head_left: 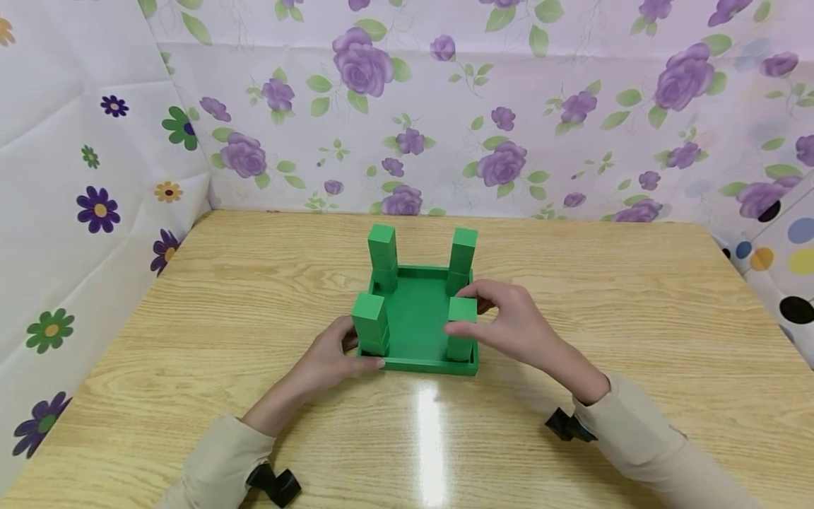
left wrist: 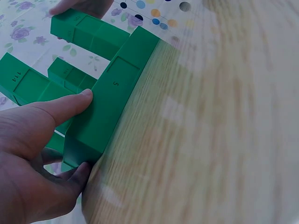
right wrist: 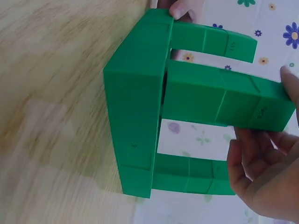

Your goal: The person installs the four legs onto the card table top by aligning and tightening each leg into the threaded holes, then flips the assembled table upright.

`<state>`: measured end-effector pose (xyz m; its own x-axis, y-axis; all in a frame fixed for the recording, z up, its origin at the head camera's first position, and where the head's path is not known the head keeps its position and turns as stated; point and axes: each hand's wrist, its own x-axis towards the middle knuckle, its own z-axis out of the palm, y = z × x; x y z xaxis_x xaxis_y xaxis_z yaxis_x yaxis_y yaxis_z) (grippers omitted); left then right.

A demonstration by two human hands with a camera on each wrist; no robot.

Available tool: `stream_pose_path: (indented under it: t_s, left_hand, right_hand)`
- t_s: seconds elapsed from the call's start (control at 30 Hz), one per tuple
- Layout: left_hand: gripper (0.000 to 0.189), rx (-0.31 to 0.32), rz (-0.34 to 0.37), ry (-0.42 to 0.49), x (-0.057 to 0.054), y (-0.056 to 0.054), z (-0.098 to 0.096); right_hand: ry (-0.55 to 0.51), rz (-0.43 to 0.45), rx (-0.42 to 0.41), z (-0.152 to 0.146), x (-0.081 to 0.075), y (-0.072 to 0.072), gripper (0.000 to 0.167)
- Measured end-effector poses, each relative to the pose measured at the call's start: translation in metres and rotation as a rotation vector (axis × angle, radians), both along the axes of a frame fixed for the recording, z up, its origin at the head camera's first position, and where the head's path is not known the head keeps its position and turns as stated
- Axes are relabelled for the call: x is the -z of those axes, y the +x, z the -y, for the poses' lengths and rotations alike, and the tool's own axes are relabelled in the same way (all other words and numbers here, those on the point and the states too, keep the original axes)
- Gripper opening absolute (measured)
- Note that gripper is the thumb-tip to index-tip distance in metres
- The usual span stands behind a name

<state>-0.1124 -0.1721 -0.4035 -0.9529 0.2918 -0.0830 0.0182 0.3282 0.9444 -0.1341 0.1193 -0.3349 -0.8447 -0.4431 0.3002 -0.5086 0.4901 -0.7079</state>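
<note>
A square green tray (head_left: 416,318) with a low rim lies on the table, and a green stacked column rises at each corner. My left hand (head_left: 333,353) grips the tray's near left corner, thumb along the front rim, beside the near left column (head_left: 370,322). In the left wrist view the thumb presses the tray wall (left wrist: 110,100) and the fingers curl under its end. My right hand (head_left: 515,325) pinches the top block of the near right column (head_left: 462,311) between thumb and fingers. That column (right wrist: 205,95) shows seams between stacked blocks and printed marks.
The far left column (head_left: 383,254) and far right column (head_left: 463,254) stand upright behind my hands. A wooden table (head_left: 254,283) surrounds the tray. Flower-printed sheets (head_left: 445,127) hang at the back and left, and a dotted one (head_left: 788,268) at the right.
</note>
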Motion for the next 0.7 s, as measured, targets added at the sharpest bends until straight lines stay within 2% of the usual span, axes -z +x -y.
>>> stream_pose_path:
  t_s: [0.17,0.43,0.57,0.7]
  left_hand:
    - [0.066,0.001,0.005,0.013,0.000,0.000,-0.001]
    - [0.066,-0.007,0.009,0.010,-0.001,0.001,-0.001]
    - [0.066,-0.009,0.009,-0.004,-0.001,0.001,-0.001]
    - [0.066,-0.007,0.009,-0.002,-0.001,0.001,0.000]
  right_hand:
    - [0.015,0.011,-0.095,-0.006,0.000,-0.001,0.044]
    - [-0.127,0.260,-0.339,-0.025,-0.002,-0.015,0.050]
    - [-0.206,0.347,-0.463,-0.033,0.003,-0.024,0.050]
    - [-0.300,0.419,-0.541,-0.035,0.007,-0.029,0.051]
